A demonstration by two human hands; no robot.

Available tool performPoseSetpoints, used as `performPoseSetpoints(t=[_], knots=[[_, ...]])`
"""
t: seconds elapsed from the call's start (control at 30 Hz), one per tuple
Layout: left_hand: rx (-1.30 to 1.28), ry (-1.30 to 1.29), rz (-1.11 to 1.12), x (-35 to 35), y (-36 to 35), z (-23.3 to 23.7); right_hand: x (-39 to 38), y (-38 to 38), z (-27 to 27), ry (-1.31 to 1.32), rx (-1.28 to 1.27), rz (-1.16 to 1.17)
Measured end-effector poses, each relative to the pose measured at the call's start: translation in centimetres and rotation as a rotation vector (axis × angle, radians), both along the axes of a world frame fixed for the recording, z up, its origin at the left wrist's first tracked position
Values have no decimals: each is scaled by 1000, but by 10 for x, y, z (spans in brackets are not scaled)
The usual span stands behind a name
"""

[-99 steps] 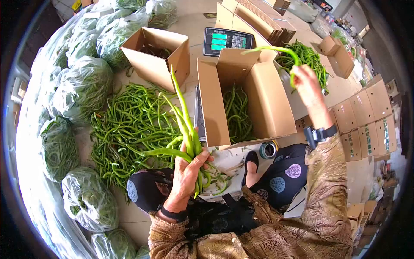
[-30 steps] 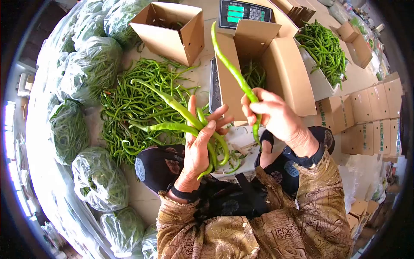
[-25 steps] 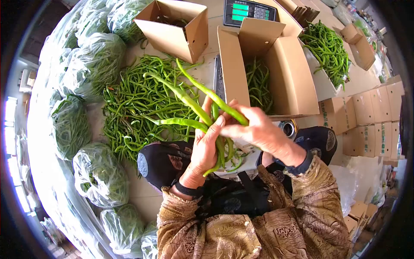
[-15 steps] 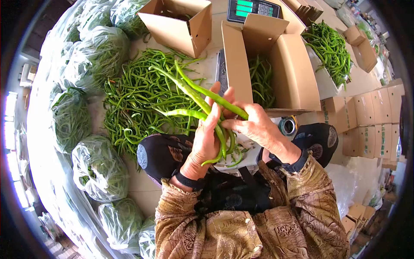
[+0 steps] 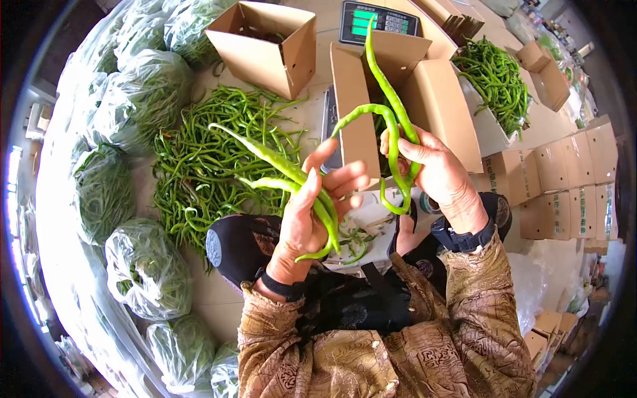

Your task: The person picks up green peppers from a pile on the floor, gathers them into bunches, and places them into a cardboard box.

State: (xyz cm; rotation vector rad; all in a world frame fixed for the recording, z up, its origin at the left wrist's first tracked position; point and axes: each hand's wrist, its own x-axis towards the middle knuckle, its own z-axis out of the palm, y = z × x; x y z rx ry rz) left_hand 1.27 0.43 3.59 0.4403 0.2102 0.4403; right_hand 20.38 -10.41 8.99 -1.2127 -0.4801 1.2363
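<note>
Green long peppers (image 5: 391,99) in the right hand (image 5: 441,172), more in the left (image 5: 302,222)

We see the left hand with its fingers spread and its thumb laid along a small bunch of peppers (image 5: 275,159), which rests against the palm. At least two show clearly, their thin ends pointing up and to the left. The right hand is closed on two peppers, gripped low between thumb and fingers: one rises nearly straight, the other bends over like a hook. We see the hands well apart, side by side in front of the body, in brown patterned sleeves (image 5: 481,298).

From where we look, the right hand's peppers cross in front of an open cardboard box (image 5: 448,99). Some peppers lie inside it, though we can make out only a little of them. Just behind the box is a digital scale display (image 5: 378,25) with lit green readouts. A smaller open carton (image 5: 262,60) stands to the left; we cannot tell what its dark contents are.

Below that carton, a loose heap of peppers (image 5: 215,159) covers part of the pale floor (image 5: 215,295). Filled clear plastic bags (image 5: 149,268) line the far left. On the right we see a white container (image 5: 479,111) piled with peppers, and near it stacked printed cartons (image 5: 577,172).
</note>
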Motion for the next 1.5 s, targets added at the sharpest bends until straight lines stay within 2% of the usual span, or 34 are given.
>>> performPoseSetpoints(t=[0.2, 0.33, 0.4, 0.47, 0.5, 0.63, 0.67, 0.7, 0.77, 0.83, 0.93, 0.97, 1.07, 1.1, 1.13, 1.23, 1.33, 1.43, 1.5], knots=[[-7, 104, 0, 4, 3, -12, 13, -6, -1, 86, 47, -91], [243, 304, 21, 7, 1, -11, 10, -8, -2, 53, 88, -65], [143, 266, -2, 8, -2, -2, 1, -6, 4, -16, 10, -35], [143, 220, -71, 8, -1, -4, -10, -5, 9, -112, -87, 20], [212, 227, -120, 8, 0, -6, -16, -3, 9, -244, -157, 45], [240, 197, -135, 14, -12, -18, -50, 14, -4, -309, -62, 107], [409, 413, -180, 5, -12, -36, -57, 16, -22, -281, -18, 78], [581, 463, -192, 4, -11, -40, -60, 21, -28, -428, -19, 82], [712, 464, -272, 4, -7, -45, -54, 22, -24, -378, -130, 164], [628, 365, -400, 6, 0, -24, -47, 27, -11, -307, -146, 233], [387, 270, -200, 2, 0, 12, -31, 26, -8, -251, -149, 250], [407, 162, -200, 7, 5, -3, -29, 23, -5, -208, -89, 158], [365, 338, -75, -3, 18, 6, -5, 13, 2, 42, 4, 31], [316, 364, 41, -5, 18, 10, 5, 9, -1, 90, 65, -8], [229, 287, 124, -5, 20, 3, 11, 5, 0, 221, 120, -63], [123, 246, 227, -8, 20, -4, 33, -8, -3, 357, 381, -12], [140, 247, 134, -6, 14, -2, 45, -18, 6, 380, 522, 81], [164, 243, 110, -4, 12, -2, 51, -21, 12, 392, 545, 104], [156, 262, 114, -4, 12, -2, 54, -22, 14, 286, 513, 35]])
